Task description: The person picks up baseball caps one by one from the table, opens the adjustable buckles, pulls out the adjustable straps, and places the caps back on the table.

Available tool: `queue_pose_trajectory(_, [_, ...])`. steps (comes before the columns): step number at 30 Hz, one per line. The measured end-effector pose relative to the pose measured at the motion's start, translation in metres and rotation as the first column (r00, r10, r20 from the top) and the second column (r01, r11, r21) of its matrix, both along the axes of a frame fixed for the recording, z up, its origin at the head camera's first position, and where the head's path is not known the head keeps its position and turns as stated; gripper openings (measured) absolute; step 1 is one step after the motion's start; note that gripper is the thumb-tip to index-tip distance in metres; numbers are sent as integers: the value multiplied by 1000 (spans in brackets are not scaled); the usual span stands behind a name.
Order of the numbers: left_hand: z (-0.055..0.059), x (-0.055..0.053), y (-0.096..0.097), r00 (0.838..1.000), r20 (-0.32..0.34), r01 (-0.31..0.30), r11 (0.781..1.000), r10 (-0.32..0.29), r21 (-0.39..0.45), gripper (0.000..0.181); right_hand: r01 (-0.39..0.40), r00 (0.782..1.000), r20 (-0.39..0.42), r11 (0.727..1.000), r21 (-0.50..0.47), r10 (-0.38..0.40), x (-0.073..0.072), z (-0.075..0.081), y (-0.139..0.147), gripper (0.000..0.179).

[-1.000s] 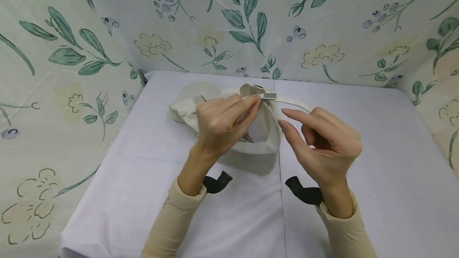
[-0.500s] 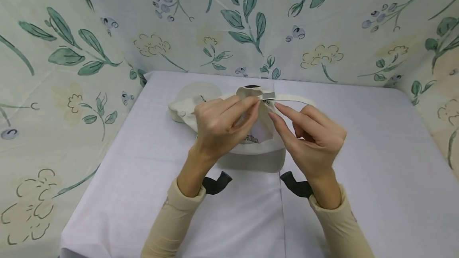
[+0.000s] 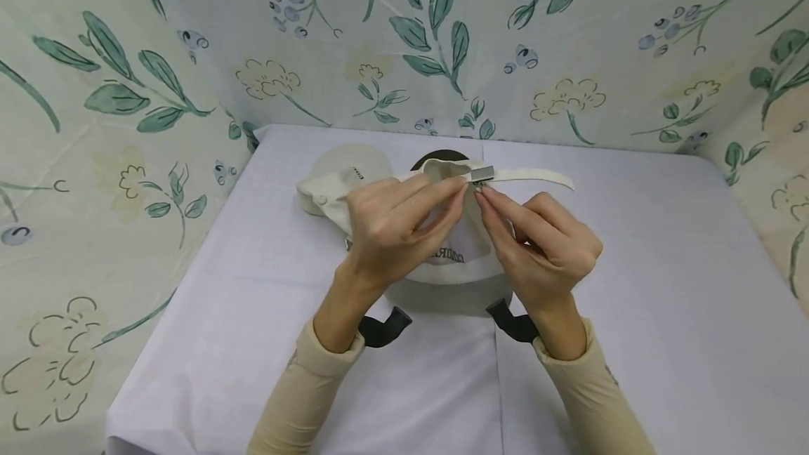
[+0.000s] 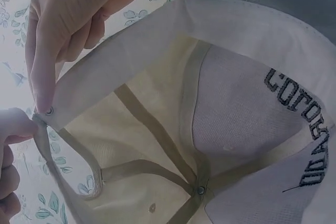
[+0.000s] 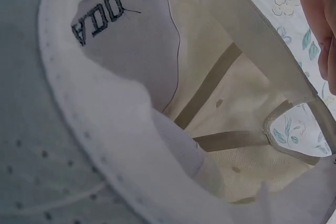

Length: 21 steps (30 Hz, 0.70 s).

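A cream baseball cap (image 3: 455,274) is held inside up, its grey-green brim (image 3: 442,298) toward me. Dark lettering (image 4: 296,98) shows inside, in the left wrist view. My left hand (image 3: 404,223) pinches the back strap just left of a silver metal buckle (image 3: 482,173). Thumb and forefinger of my right hand (image 3: 545,244) pinch the cap's edge right below that buckle. From the buckle the strap's loose tail (image 3: 537,175) sticks out to the right. A small metal ring (image 4: 49,111) sits in the band at the fingertips. In the right wrist view the back opening (image 5: 299,129) shows.
Another pale cap (image 3: 322,195) lies at the back left, its light brim (image 3: 347,160) pointing away. A dark rounded edge (image 3: 442,155) shows behind the held cap. White cloth covers the table (image 3: 208,314); a floral curtain (image 3: 354,41) hangs behind. Black curved pieces (image 3: 385,328) jut from both wrists.
My right hand has come left to the buckle, and its parted thumb and forefinger now pinch the cap there. The brim and buckle have shifted slightly right, showing more of the dark edge behind.
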<state>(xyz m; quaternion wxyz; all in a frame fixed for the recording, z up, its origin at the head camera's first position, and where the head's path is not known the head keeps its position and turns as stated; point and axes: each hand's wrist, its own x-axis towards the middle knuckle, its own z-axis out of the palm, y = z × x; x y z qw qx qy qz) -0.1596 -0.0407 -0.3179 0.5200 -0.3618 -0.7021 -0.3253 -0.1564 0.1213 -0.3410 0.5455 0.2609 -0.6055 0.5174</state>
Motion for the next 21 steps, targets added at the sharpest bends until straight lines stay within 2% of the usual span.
queue_pose_trajectory(3, [-1,0,1,1000,-7,2,1000,-2,-6,10,39,999,7,999,-2,-39,0,0,0,4])
queue_pose_trajectory(12, [-3,1,4,1000,-13,22,1000,-22,-3,13,112,994,0,994,6,-112,1,0,1,7])
queue_pose_trajectory(21, [-3,0,5,999,11,42,999,-41,-16,12,79,995,-55,997,7,-79,-5,-2,1,4])
